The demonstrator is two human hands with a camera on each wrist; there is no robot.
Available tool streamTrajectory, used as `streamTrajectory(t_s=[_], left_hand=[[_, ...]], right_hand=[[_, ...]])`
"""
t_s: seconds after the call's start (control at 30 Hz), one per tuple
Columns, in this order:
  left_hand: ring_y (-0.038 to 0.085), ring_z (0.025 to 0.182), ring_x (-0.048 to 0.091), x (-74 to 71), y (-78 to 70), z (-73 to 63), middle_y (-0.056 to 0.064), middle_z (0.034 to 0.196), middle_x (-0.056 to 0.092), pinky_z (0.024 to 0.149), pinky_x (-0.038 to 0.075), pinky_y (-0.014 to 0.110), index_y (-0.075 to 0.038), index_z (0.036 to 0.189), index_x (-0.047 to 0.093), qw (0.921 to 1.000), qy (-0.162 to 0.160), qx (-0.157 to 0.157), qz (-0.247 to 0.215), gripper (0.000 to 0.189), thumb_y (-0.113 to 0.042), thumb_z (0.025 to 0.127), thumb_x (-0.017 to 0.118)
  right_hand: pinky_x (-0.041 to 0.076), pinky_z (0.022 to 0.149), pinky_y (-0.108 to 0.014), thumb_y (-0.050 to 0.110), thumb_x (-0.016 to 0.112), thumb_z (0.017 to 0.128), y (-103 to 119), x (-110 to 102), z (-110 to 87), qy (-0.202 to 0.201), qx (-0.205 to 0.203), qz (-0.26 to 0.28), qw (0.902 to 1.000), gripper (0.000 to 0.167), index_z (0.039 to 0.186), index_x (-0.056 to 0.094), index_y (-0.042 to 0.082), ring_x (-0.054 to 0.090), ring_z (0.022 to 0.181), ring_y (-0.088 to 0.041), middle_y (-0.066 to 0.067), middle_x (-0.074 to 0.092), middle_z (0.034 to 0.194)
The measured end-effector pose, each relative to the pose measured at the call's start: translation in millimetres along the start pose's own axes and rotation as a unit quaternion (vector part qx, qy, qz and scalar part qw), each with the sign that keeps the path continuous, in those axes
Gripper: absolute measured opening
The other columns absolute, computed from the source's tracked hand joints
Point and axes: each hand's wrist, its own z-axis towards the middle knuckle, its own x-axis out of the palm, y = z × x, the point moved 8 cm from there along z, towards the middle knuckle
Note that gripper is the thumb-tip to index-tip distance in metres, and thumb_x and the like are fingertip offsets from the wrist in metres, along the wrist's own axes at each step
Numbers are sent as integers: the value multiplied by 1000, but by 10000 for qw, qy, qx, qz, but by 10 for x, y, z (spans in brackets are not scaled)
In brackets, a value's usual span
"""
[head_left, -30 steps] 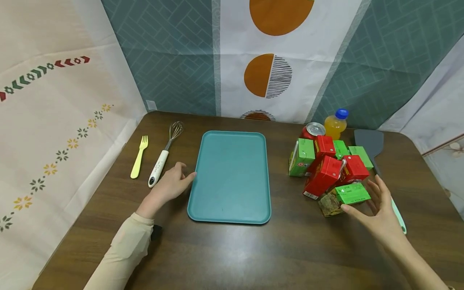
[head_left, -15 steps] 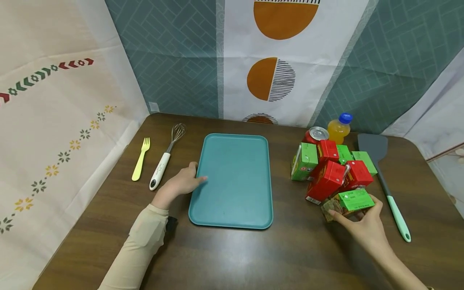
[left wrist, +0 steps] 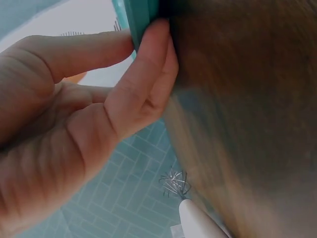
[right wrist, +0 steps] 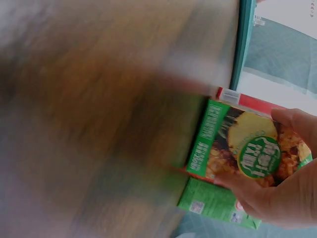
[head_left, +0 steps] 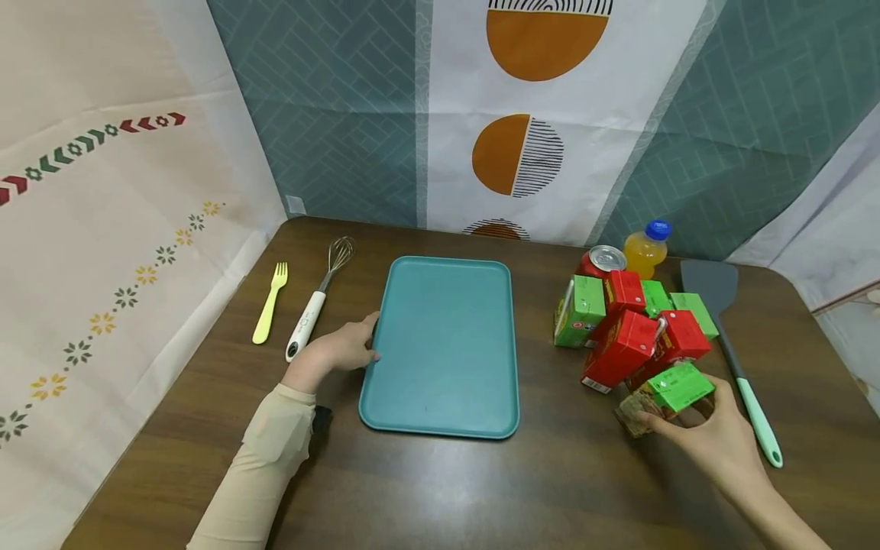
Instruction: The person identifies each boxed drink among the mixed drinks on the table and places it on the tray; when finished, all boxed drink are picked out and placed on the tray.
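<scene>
Right hand point(head_left: 718, 439) is gripping a green carton point(head_left: 682, 386), thumb and fingers closing on opposite sides, spread only as wide as the carton

Carton is standing to the right of the tray point(head_left: 440, 347), about level with the tray's near edge, well apart from it; long axis is running close to upright; whether its base is touching the counter point(head_left: 440, 496), cannot tell, right wrist view blurring there

Tray is lying leftward of the carton, its own long axis running from near edge to far edge; right hand is being the nearer one to the carton by far

Left hand point(head_left: 344, 345) is pinching the tray's left rim between thumb and fingers, about midway along

Further right of the tray, red cartons point(head_left: 622, 347) are crowding just beyond the held one; can point(head_left: 605, 260) and bottle point(head_left: 645, 252) are standing behind, spatula point(head_left: 730, 347) lying outermost; left of the tray, whisk point(head_left: 307, 325), then fork point(head_left: 270, 305)

Against half a second earlier: carton is sitting slightly nearer the level of the tray's near edge, easing off the red ones; left thumb, then reaching over the tray's rim, is now drawing back onto it
</scene>
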Motion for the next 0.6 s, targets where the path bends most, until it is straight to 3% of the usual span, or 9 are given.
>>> streamTrajectory(t_s=[0.1,0.17,0.23,0.33,0.47,0.6], left_hand=[[39,120,48,6,18,14,32,134,43,93,42,47,11,145,5,9999,-72,-102,37,76,-4,90,57],[39,122,46,14,26,20,32,136,40,95,41,47,12,144,5,9997,-120,-184,100,77,-4,90,57],[40,124,43,12,25,30,33,138,38,95,40,47,13,144,5,9995,-155,-215,184,77,-5,90,58],[39,124,43,0,23,48,33,138,38,96,40,47,12,144,5,9994,-195,-224,183,78,-5,90,58],[39,122,45,-8,15,54,32,135,42,95,41,47,11,144,7,9995,-178,-184,186,78,-6,90,59],[38,120,48,-4,40,37,32,133,44,94,41,47,11,144,9,9993,-194,-208,222,77,-6,89,60]], right_hand=[[49,62,-28,41,82,68,7,-48,-49,-130,-247,-67,9996,97,137,28,-1,64,86,-9,-26,50,122],[47,56,-18,37,84,66,32,-83,-93,-197,-438,-12,9988,94,135,32,1,56,78,10,-24,53,119],[47,56,-15,32,86,63,76,-130,-148,-318,-663,43,9973,91,133,36,3,54,77,15,-20,56,114],[46,58,-11,25,88,62,162,-187,-235,-431,-954,193,9943,85,130,40,7,48,78,22,3,58,106],[46,62,-9,10,88,60,333,-183,-353,-308,-1410,605,9877,80,127,44,12,52,83,18,24,53,99],[49,64,-14,0,86,59,605,-118,-437,-12,-1921,985,9764,81,128,44,12,56,88,9,19,56,104]])
